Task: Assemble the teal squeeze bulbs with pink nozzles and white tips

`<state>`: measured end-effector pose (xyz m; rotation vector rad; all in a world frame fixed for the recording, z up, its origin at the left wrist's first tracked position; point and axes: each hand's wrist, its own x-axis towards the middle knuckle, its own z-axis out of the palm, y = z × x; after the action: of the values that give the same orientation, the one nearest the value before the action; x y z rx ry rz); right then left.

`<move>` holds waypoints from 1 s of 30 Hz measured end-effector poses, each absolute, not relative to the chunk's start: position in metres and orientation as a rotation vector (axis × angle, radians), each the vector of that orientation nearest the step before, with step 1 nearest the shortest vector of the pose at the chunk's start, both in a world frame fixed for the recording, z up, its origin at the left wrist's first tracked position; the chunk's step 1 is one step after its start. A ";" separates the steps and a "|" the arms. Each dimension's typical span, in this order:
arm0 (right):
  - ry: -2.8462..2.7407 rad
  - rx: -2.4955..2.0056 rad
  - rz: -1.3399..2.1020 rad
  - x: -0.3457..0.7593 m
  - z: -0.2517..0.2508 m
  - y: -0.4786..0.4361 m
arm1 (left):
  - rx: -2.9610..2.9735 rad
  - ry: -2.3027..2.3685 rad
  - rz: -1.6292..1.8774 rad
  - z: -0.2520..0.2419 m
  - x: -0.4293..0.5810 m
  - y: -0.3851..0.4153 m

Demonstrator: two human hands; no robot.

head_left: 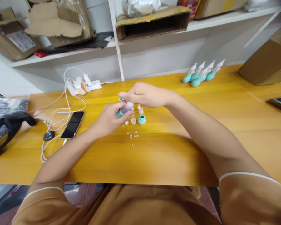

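Observation:
My left hand [111,117] is closed around a nasal aspirator [124,110] with a teal bulb and a translucent upper part, tilted up to the right. From above, my right hand [144,94] curls over its upper end, thumb pointing left; most of that grip is hidden. Just right of the left fingers stands an open teal bulb [141,119]. A second teal bulb [121,99] is partly visible behind the hands. Around them lie translucent collars [133,121], a small white tip [139,107] and several tiny rings [134,135].
Several assembled aspirators [202,74] stand at the back right. A phone [73,125], white cables [57,117] and a power strip [93,85] occupy the left. A black strap-like device [10,128] sits far left. A cardboard box [268,61] stands far right, below a shelf [208,23].

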<state>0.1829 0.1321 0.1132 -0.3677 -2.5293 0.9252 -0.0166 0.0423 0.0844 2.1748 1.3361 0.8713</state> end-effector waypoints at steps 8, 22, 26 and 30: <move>-2.566 -0.398 1.248 0.193 0.110 0.150 | 2.356 1.103 0.414 0.077 -0.018 0.040; -2.825 -0.938 0.719 0.200 0.115 0.158 | 2.666 1.148 -0.131 0.035 -0.009 0.044; -2.810 -0.897 0.741 0.202 0.118 0.157 | 2.663 1.139 -0.022 0.053 -0.019 0.046; -2.799 -0.761 0.852 0.198 0.116 0.154 | 2.616 1.375 0.620 0.071 -0.026 0.048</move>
<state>0.1982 0.1538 0.1156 -0.7606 -2.7990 0.8515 -0.0259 0.0482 0.0712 2.6163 1.3754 0.6199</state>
